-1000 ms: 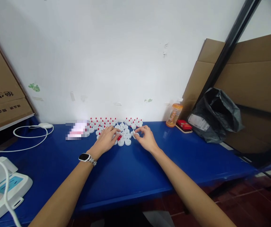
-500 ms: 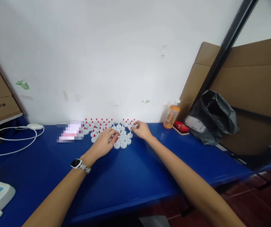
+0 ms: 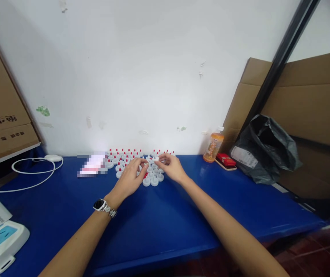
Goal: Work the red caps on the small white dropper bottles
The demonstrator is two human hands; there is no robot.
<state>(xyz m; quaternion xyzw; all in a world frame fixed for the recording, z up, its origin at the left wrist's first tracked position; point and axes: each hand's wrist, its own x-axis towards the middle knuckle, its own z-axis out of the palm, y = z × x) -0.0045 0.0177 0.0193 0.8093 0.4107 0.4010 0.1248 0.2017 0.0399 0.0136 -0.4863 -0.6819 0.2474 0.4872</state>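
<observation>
A crowd of white nozzle caps [image 3: 154, 181], several with small red tips, stands on the blue table near the wall. My right hand [image 3: 171, 167] pinches one white nozzle cap [image 3: 156, 160] between thumb and fingers, held tilted above the others. Beside it, my left hand [image 3: 132, 175] hovers over the caps with thumb and fingers curled together; anything between them is too small to make out. Some red tips [image 3: 145, 176] show just beneath the left thumb. A watch with a metal band [image 3: 105, 207] is on my left wrist. My left hand hides part of the group.
A blurred-out flat thing [image 3: 93, 164] lies left of the caps, with a white cable [image 3: 35, 172] farther left. At front left sits a white device [image 3: 6, 242]. An orange drink bottle [image 3: 213, 145], red pack [image 3: 226, 159] and grey plastic bag [image 3: 264, 154] are on the right.
My right hand has lifted a white nozzle cap and brought it left toward my left hand. The camera view has shifted slightly, so the scene sits lower and farther right.
</observation>
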